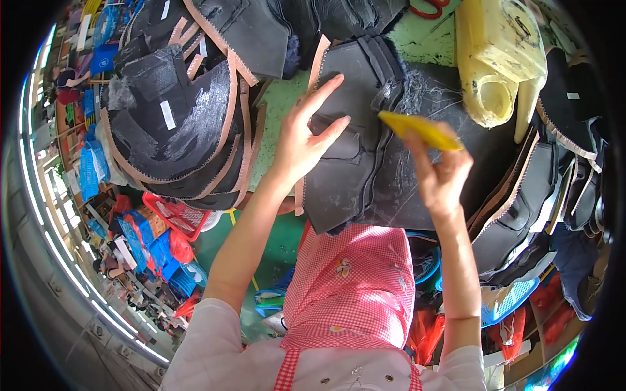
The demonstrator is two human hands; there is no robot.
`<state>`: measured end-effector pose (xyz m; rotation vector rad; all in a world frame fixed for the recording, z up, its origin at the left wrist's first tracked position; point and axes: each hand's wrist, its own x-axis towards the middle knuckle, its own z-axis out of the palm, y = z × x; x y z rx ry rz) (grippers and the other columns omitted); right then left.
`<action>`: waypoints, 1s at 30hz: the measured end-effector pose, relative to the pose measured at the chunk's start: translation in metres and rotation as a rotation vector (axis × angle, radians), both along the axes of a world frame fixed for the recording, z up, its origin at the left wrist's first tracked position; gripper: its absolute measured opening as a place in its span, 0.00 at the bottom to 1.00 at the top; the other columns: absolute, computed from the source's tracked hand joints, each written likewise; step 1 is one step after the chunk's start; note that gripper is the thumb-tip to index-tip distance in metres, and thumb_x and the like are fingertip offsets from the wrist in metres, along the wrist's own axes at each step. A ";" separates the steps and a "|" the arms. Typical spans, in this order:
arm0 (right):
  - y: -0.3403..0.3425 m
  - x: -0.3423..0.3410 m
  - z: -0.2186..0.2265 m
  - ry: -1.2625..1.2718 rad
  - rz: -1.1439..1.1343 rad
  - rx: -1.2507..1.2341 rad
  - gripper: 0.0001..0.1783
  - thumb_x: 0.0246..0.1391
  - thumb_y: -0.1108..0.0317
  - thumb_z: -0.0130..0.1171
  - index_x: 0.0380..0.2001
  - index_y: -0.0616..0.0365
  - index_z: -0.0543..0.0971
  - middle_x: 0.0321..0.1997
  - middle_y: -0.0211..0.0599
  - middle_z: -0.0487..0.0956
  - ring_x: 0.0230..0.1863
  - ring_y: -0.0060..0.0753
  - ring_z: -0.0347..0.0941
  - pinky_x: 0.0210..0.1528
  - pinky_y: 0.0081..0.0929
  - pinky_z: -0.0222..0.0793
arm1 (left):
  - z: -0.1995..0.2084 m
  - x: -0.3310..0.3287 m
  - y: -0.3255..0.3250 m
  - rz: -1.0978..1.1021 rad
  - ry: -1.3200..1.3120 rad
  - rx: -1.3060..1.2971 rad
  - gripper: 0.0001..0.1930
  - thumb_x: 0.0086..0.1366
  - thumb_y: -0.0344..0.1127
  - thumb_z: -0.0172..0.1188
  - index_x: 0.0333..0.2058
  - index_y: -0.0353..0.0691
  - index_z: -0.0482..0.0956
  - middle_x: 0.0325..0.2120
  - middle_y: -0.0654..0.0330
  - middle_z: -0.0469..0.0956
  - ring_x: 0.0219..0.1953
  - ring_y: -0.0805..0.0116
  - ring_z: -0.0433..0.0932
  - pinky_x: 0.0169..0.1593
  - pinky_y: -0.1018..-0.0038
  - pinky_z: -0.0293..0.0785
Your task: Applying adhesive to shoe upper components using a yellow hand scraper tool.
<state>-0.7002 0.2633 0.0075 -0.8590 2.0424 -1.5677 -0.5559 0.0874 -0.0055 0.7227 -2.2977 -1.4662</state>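
Note:
Dark leather-like shoe pieces (342, 189) lie overlapped in front of me, with a tan zigzag-cut strip along their left side and dark fuzzy lining at the edges. On the top piece my left hand (301, 138) rests with thumb and fingers spread, holding nothing. My right hand (445, 173) is closed around a flat yellow spreader (420, 129). Its tip is at the right edge of the pieces, near a shiny wet-looking patch; whether it touches cannot be made out. Under the pieces is a scratched black board (417, 195) with stringy residue.
A glue-smeared yellow plastic container (512, 45) stands at the far right, with red scissor handles (428, 8) nearby on the green tabletop (427, 44). Stacked dark pieces (186, 124) lie left; another stack (518, 202) lies right. A red basket (175, 216) sits lower left.

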 end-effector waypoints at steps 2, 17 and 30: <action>-0.007 -0.014 -0.006 0.265 -0.118 -0.024 0.11 0.50 0.80 0.61 0.39 0.59 0.82 0.37 0.40 0.83 0.33 0.36 0.80 0.38 0.27 0.75 | 0.001 -0.001 0.001 0.007 -0.016 0.006 0.29 0.57 0.27 0.65 0.58 0.40 0.71 0.57 0.55 0.73 0.59 0.59 0.70 0.62 0.69 0.63; 0.062 0.042 -0.011 0.058 0.480 -0.013 0.14 0.47 0.78 0.61 0.39 0.58 0.82 0.42 0.42 0.82 0.39 0.43 0.80 0.39 0.33 0.78 | -0.014 0.002 0.004 -0.013 0.060 -0.092 0.29 0.56 0.29 0.66 0.58 0.40 0.71 0.55 0.55 0.74 0.57 0.57 0.72 0.60 0.68 0.65; 0.068 0.038 0.006 0.173 0.269 0.025 0.06 0.53 0.77 0.60 0.35 0.61 0.83 0.36 0.43 0.82 0.37 0.38 0.79 0.39 0.30 0.75 | -0.012 0.007 0.003 -0.059 0.069 -0.130 0.27 0.63 0.32 0.61 0.60 0.35 0.67 0.60 0.56 0.69 0.64 0.66 0.64 0.66 0.71 0.56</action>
